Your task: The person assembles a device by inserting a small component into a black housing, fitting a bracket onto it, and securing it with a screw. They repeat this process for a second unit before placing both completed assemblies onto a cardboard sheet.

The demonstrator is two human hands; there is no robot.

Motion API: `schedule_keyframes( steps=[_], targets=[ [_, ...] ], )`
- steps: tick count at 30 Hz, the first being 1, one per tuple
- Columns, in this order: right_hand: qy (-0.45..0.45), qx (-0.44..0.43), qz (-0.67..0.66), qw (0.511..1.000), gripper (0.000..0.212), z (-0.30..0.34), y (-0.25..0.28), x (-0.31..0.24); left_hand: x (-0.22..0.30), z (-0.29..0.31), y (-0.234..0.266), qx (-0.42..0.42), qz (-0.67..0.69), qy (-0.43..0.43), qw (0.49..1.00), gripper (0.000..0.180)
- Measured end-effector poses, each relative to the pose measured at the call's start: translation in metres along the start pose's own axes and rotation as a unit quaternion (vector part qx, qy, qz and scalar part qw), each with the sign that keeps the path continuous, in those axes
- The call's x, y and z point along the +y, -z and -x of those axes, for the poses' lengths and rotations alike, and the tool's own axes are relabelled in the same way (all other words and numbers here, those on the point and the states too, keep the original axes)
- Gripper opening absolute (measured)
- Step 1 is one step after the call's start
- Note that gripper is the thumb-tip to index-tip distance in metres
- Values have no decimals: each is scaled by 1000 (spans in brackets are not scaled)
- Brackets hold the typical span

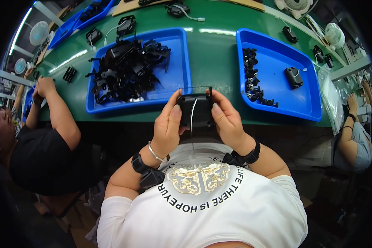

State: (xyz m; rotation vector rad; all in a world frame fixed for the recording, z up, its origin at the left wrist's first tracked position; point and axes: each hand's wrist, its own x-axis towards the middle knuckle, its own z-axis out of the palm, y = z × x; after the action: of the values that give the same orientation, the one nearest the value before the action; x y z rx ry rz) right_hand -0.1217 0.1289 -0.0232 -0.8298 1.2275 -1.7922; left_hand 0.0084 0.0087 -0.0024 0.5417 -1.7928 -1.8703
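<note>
Just off the near edge of the green bench, my left hand [167, 122] and my right hand [228, 119] grip a black plastic housing [201, 113] from both sides. My thumbs lie on its upper face, with the fingers round its edges. A white cable [193, 112] runs down the housing and hangs toward my shirt. Along its far end a thin dark bar spans between my fingertips. Beyond my left hand, a blue tray [182, 53] holds a heap of black plastic parts [124, 70]. The underside of the housing is hidden.
At right, another blue tray [283, 53] contains a row of small black parts [251, 70] and one cabled black unit [294, 77]. More cabled units [177, 10] lie farther back. A clear plastic bag [330, 97] hangs at the right edge. Co-workers sit on both sides.
</note>
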Motion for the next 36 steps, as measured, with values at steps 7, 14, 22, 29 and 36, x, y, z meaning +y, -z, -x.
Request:
schedule_keyframes(
  steps=[7, 14, 22, 29, 36],
  targets=[
    [11, -7, 82, 997, 42, 1, -5, -16, 8, -7, -1, 2, 98, 49, 994, 44],
    [11, 5, 66, 998, 42, 1, -3, -32, 0, -12, 1, -37, 68, -31, 997, 45],
    [-39, 36, 31, 998, 38, -44, 33, -90, 16, -46, -8, -154, 170, -87, 969, 53],
    [8, 201, 209, 957, 28, -167, 188, -140, 20, -47, 43, -437, -97, -98, 889, 56],
    [-107, 290, 380, 872, 27, -225, 314, -133, 18, -50, 59, -454, -114, -100, 878, 40]
  ],
)
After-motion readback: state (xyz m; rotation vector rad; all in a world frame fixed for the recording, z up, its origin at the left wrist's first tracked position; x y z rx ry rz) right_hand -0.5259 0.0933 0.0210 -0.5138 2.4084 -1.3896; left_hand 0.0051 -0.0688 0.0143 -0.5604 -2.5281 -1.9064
